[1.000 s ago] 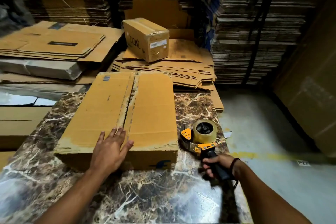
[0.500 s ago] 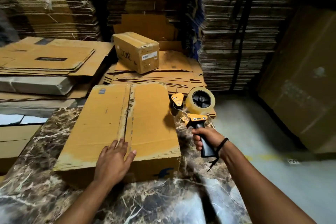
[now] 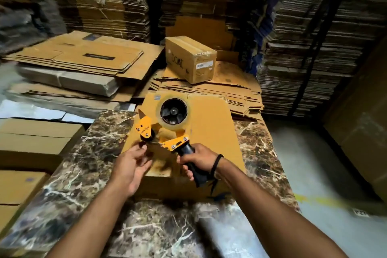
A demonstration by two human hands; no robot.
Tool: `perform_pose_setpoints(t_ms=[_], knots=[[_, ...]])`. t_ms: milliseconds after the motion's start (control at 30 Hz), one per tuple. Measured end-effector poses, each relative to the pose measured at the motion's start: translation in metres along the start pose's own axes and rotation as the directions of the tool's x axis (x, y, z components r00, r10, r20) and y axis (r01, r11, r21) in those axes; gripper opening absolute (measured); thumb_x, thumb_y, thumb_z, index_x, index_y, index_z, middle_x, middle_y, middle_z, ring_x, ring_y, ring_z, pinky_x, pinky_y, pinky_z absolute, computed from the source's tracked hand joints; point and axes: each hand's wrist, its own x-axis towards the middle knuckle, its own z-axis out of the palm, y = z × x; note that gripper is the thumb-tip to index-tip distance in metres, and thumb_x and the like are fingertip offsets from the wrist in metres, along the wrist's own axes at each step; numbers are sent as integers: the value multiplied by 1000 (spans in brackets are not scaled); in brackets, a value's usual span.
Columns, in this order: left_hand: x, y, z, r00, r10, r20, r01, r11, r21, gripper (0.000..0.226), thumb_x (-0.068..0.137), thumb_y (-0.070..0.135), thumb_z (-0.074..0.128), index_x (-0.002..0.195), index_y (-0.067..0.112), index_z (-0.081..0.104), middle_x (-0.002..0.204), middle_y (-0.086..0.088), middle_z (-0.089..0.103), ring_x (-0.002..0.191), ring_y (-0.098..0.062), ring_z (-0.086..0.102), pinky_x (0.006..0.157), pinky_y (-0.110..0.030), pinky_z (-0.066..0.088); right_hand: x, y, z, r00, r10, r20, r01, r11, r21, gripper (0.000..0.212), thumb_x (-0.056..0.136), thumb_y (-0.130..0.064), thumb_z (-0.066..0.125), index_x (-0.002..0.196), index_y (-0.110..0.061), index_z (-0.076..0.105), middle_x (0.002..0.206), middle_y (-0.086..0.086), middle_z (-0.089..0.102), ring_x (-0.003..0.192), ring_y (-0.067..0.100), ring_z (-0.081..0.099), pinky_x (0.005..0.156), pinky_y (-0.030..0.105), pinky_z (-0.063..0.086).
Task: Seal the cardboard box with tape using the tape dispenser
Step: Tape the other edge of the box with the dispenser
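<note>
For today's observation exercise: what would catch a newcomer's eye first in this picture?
The orange tape dispenser held up in mid-frame over the cardboard box, the right hand gripping its black handle and the left hand reaching to its front roller. Behind, a small printed box sits on flattened cartons.

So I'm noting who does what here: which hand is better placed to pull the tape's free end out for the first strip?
Left. The left hand has its fingers at the roller end of the tape dispenser, probably where the tape comes off. The right hand is wrapped around the black handle, holding it above the cardboard box.
</note>
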Motion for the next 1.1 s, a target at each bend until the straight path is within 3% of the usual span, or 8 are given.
perform_pose_setpoints(t_ms=[67,167,400,567,667,833,967,1100], knots=[[3,12,-20,992,-125,9,125,983,-135,24,95,12,41,112,5,55,117,-18,61,105,-32,59,97,-49,43,10,-12,17,999,-11,46,14,998,-64,11,87,-1,53,78,-8,53,54,5,51,41,17,49,46,29,46],[-2,27,-45,968,-236,80,246,960,-137,31,96,18,35,107,0,58,105,-23,65,90,-36,66,82,-51,53,21,-25,33,996,-35,86,47,989,-143,11,87,0,56,78,-7,53,54,4,53,41,17,51,46,29,48],[2,49,-103,975,-213,69,217,974,-67,20,92,4,43,102,-8,54,73,-18,66,56,-19,64,50,-23,55,43,-46,67,988,-42,149,89,942,-324,11,86,-1,59,81,-9,53,58,5,55,42,18,55,45,27,50],[16,53,-132,992,-118,-55,121,990,67,21,89,-13,39,107,-9,48,100,-31,58,81,-29,63,56,-27,57,60,-43,81,990,-62,127,118,855,-505,10,82,-10,66,84,-11,56,62,7,63,45,21,59,51,30,51],[29,50,-143,989,-16,-144,46,977,207,26,87,-19,39,108,-10,51,104,-27,61,97,-35,61,74,-35,56,67,-40,87,995,-31,94,80,814,-576,13,82,-13,68,84,-15,55,67,4,63,48,19,61,51,29,51],[47,21,-150,981,15,-193,34,968,249,31,84,-21,43,97,2,59,97,-16,67,87,-26,65,71,-34,53,72,-36,89,998,-50,23,51,670,-741,16,79,-17,70,75,-24,56,67,-1,61,55,14,58,56,27,48],[54,-8,-143,979,22,-204,37,960,279,31,81,-21,48,93,4,61,87,-12,66,77,-24,64,66,-33,55,70,-30,88,999,-46,-21,14,656,-754,18,79,-15,68,72,-25,54,67,0,60,54,14,56,53,25,46],[53,-22,-137,944,104,-312,56,884,463,15,80,-9,61,91,0,61,73,-5,61,67,-21,56,57,-29,44,70,-30,89,998,-61,-8,32,628,-778,29,81,-12,67,68,-30,48,62,-8,54,53,7,51,49,21,40]])
